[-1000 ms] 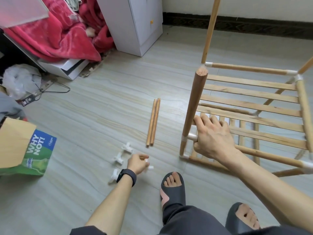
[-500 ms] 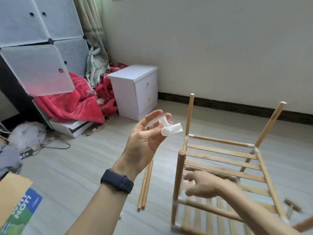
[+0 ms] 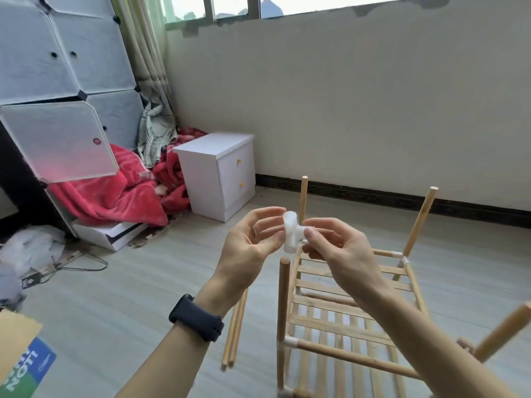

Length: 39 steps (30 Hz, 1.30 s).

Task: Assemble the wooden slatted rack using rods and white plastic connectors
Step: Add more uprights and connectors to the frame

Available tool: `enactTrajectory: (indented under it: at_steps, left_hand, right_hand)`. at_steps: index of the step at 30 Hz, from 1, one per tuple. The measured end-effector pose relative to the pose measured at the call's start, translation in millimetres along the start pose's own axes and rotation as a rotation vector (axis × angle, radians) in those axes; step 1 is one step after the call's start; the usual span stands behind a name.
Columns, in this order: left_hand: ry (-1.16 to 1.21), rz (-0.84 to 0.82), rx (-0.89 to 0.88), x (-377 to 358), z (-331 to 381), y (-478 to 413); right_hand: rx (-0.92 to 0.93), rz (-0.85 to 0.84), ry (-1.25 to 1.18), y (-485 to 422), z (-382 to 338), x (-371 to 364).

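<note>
A white plastic connector [image 3: 291, 234] is held up at chest height between both hands. My left hand [image 3: 253, 245] pinches its left side with thumb and fingers. My right hand [image 3: 336, 251] pinches its right arm with thumb and forefinger. Below and behind them stands the partly built wooden slatted rack [image 3: 344, 308], with several upright rods and white connectors at its corners. The nearest upright rod [image 3: 283, 297] has a bare top end just under the connector. Two loose rods [image 3: 235, 331] lie together on the floor left of the rack.
A white two-drawer bedside cabinet [image 3: 221, 173] stands by the wall. Red blankets [image 3: 115, 191] spill from a modular plastic wardrobe [image 3: 57, 81] at the left. A cardboard box [image 3: 20, 360] and a plastic bag [image 3: 31, 248] sit at the left on the wood-pattern floor [image 3: 129, 297].
My left hand picked a connector off the floor and raised it. My right hand left the rack and came up to take hold of the connector's other side. The view tilted upward.
</note>
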<state>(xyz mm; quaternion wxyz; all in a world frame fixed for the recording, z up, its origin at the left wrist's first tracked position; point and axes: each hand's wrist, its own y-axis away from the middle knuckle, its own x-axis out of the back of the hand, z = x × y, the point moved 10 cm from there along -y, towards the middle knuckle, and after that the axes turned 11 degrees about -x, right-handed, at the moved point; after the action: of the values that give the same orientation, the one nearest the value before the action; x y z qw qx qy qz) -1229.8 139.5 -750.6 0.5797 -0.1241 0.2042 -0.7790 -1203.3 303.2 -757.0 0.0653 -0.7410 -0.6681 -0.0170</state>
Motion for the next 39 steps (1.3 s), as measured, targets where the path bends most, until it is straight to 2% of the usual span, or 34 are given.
enactTrajectory:
  at_steps: [6, 12, 22, 32, 39]
  left_hand:
    - [-0.042, -0.033, 0.126, -4, -14, 7]
    - [-0.116, -0.101, 0.145, -4, -17, 12]
    - [-0.047, -0.130, 0.184, 7, -19, 23]
    - [-0.183, -0.090, 0.196, 7, -27, 22]
    - [-0.171, -0.009, 0.150, 9, -29, 29]
  right_hand:
    - [0.033, 0.059, -0.022, 10, 9, 5]
    - [0.092, 0.045, -0.041, 15, 8, 0]
    - [0.148, 0.024, 0.040, 15, 1, -10]
    - [0.080, -0.057, 0.019, 0, 6, -13]
    - [-0.015, -0.058, -0.008, 2, 20, -15]
